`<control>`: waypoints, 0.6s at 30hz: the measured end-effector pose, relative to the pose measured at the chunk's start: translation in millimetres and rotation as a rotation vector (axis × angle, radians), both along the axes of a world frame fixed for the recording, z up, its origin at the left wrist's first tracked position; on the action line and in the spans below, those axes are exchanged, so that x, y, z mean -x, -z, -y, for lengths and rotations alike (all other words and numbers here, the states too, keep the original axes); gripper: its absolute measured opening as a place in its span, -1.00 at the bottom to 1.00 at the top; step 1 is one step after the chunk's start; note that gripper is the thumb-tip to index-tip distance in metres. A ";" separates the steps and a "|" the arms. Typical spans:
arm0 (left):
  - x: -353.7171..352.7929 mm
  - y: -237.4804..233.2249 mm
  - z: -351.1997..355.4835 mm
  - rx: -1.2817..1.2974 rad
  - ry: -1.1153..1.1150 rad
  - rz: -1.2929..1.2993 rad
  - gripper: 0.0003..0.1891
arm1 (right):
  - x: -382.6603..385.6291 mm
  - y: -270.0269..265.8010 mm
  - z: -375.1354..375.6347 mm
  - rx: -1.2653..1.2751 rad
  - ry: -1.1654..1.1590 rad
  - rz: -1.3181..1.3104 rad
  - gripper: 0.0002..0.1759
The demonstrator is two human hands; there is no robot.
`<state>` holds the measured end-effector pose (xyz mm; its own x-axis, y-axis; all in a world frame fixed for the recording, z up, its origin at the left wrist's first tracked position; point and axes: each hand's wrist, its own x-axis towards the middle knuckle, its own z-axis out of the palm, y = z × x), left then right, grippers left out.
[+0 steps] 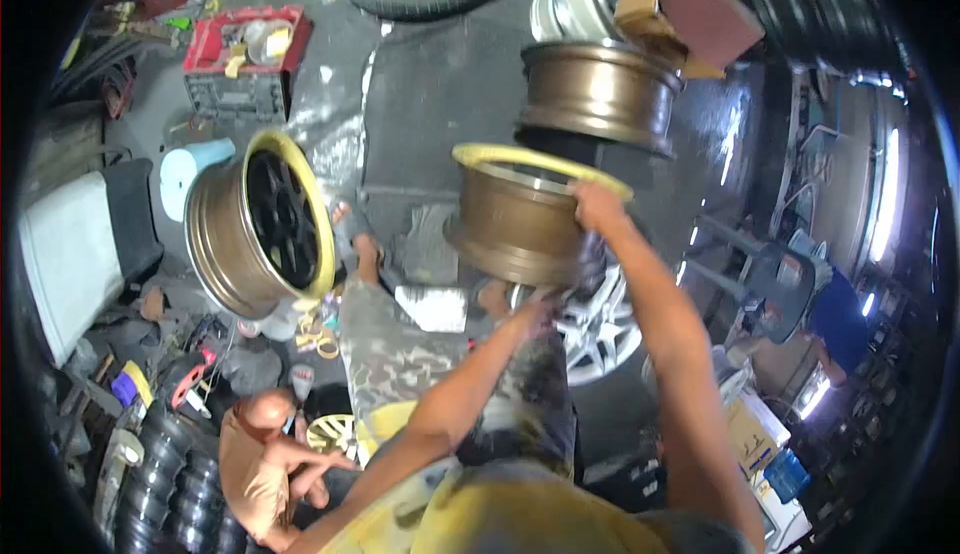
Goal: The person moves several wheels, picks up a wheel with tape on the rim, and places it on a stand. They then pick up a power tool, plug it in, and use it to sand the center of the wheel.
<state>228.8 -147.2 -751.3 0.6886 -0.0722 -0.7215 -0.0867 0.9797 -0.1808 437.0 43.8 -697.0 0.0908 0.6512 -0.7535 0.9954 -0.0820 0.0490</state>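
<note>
A bronze wheel rim (pixel 515 219) with yellow masking tape around its upper lip is between my hands, in front of my legs. My right hand (pixel 598 204) grips the taped lip on the right side. Low on the same rim, my left hand (pixel 545 311) is closed at the bottom edge; its fingers are blurred and partly hidden. Behind the held rim stands another bronze rim (pixel 600 92). A silver spoked wheel (pixel 600 334) lies beneath and to the right of my left hand.
Left of my legs, a taped bronze wheel (pixel 225 234) with black spokes leans on its side. A red and black crate (pixel 240 99) sits farther back. A crouching person (pixel 265 464) is at lower left. Another person's blue sleeve (pixel 840 319) shows at right, near a dark stool (pixel 780 289).
</note>
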 end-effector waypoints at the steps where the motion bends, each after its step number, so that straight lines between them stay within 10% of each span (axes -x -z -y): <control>1: -0.1 -10.4 -14.0 -0.061 0.085 0.019 -0.47 | -10.6 -1.7 -6.6 -0.042 -0.010 -0.020 -0.61; 4: 26.1 -52.1 -87.3 -0.527 0.519 -0.027 -0.68 | -39.8 31.3 -8.3 -0.267 -0.014 0.010 -0.53; 18: 366.6 -52.5 -150.9 -0.422 -0.156 -0.699 -0.67 | -18.6 18.8 -20.8 -0.244 -0.042 0.144 -0.36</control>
